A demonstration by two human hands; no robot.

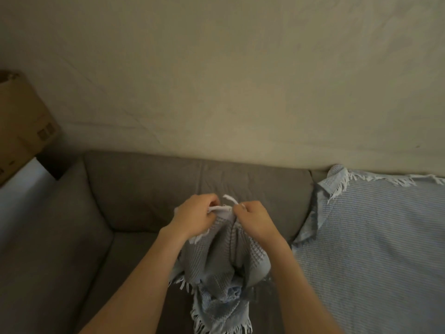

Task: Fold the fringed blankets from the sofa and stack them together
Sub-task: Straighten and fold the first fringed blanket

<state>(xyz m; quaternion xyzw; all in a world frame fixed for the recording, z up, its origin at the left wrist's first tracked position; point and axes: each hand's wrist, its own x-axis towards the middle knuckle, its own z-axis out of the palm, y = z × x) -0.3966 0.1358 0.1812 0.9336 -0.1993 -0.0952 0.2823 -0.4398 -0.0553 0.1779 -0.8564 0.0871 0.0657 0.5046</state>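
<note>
A pale blue waffle-weave blanket with white fringe [224,268] hangs bunched in front of me, over the grey sofa seat. My left hand [196,216] and my right hand [255,220] sit close together at its top and both pinch its white fringed edge. The cloth droops between my forearms, and its lower fringe reaches the bottom of the view. A second pale blue fringed blanket [375,237] lies spread flat over the sofa's right part, one corner folded over near the backrest.
The grey sofa [149,191] fills the lower half, with its left armrest [55,227] beside me. A cardboard box [21,124] stands at the far left above a white surface [21,186]. A beige wall rises behind.
</note>
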